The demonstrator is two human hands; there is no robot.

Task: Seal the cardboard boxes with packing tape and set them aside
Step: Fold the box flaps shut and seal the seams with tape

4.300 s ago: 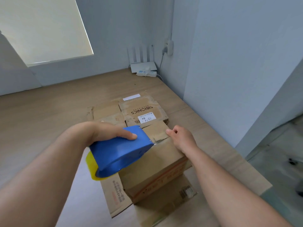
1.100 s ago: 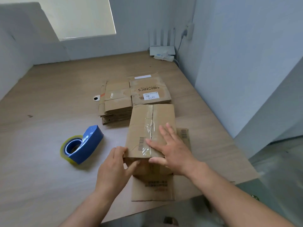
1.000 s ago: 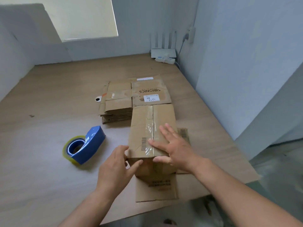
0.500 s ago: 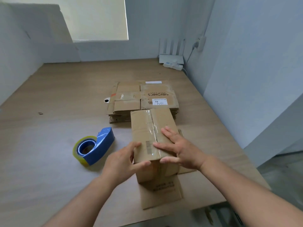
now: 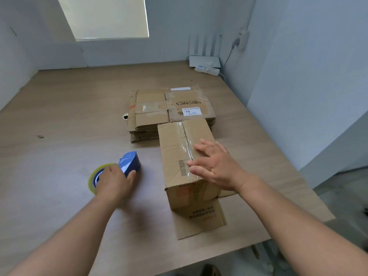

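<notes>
Fingers of the left hand [image 5: 114, 181] are curling round the blue tape dispenser [image 5: 129, 166], so that hand is holding the tool where it's sitting on the table [image 5: 59, 116], just left of the box [image 5: 175, 148]. Right hand [image 5: 215, 166] is spreading wide with straight fingers over the near end of the box top. Can't tell if it's pressing down or hovering.

The box is standing on a flattened cardboard sheet [image 5: 201, 220] near the table's front edge. Glossy clear tape is running along its centre seam, so I'm guessing the top is mostly sealed and another strip is coming. Next move is probably calling for lifting the dispenser over while the right hand is steadying the box.

Cardboard is looking matte, brown and a bit creased, and the tape shiny and wrinkly. The dispenser is looking like hard plastic around a yellowish roll. A stack of flattened boxes [image 5: 159, 110] is lying right behind.
</notes>
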